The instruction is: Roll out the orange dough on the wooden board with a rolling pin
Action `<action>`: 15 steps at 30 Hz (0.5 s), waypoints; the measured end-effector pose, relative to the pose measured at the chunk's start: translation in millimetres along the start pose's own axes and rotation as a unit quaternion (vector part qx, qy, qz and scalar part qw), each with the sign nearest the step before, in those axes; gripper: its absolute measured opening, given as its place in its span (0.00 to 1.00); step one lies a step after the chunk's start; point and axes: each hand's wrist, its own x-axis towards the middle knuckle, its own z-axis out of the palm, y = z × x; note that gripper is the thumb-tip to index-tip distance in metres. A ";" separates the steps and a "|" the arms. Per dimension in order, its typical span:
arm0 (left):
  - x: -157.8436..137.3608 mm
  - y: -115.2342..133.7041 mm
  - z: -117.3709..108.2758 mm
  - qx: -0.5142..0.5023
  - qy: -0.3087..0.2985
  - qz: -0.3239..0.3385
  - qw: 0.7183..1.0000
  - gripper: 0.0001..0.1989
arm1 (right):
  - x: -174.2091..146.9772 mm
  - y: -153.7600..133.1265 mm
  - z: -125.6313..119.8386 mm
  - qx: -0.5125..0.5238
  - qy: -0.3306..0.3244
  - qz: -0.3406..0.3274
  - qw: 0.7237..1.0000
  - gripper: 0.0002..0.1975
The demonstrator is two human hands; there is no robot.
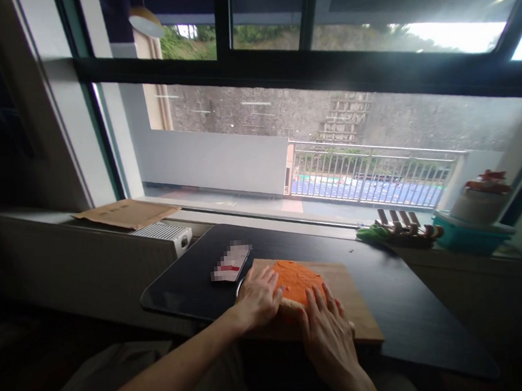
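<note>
In the head view, a thick orange slab [298, 280] with an uneven, clay-like top and a paler front edge lies on a brown board or paper sheet [358, 308]. What it is made of I cannot tell. My left hand [260, 295] rests on its left side, fingers stretched out over the top. My right hand [328, 326] lies on the front right part, fingers extended and slightly spread. Both palms cover parts of the slab's edge. A thin, shiny curved rim [238, 287] peeks out beside my left hand; the rest of it is hidden.
Just behind my left hand a phone [234, 264] lies on the dark table [414, 304]. A brown envelope [129, 213] sits over the radiator [176, 241] at left. Along the window sill at right are wooden-handled tools [398, 221], a green cloth [372, 232] and a teal container [469, 233].
</note>
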 end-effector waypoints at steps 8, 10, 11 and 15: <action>9.4 -1.0 -0.7 0.008 -0.023 -0.011 1.000 0.26 | 6.1 1.7 -3.1 0.008 -0.017 -0.009 1.000 0.30; 27.6 -2.5 3.3 0.007 -0.034 -0.027 0.999 0.27 | 23.9 5.5 -7.3 0.006 -0.030 -0.008 0.999 0.29; 36.2 -3.3 5.0 0.005 -0.041 -0.038 0.998 0.28 | 31.9 7.2 -8.9 0.007 -0.033 -0.007 0.999 0.28; 51.2 -5.3 8.1 -0.002 -0.051 -0.062 0.997 0.30 | 43.2 10.0 -9.5 0.013 -0.029 0.001 0.999 0.27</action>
